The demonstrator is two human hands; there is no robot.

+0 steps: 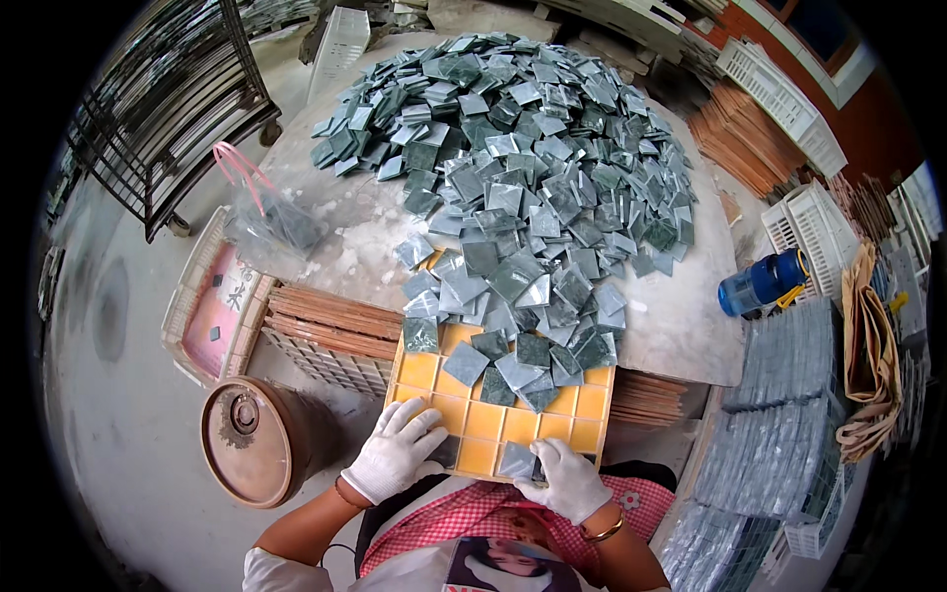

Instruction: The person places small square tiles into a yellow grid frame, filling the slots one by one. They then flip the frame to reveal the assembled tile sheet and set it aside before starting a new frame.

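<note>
A yellow gridded tray lies at the near edge of the table, in front of my body. My left hand, in a white glove, rests on its left side with fingers stretched out. Beside the left thumb a dark square tile sits in a near cell. My right hand, also gloved, grips a grey-green square tile at the tray's near edge; its fingertips are partly hidden. Several loose tiles overlap across the tray's far half.
A large heap of green stone tiles covers the table. A brown drum, a pink-lined crate and a plastic bag are at left. Stacked wrapped sheets and a blue bottle stand at right.
</note>
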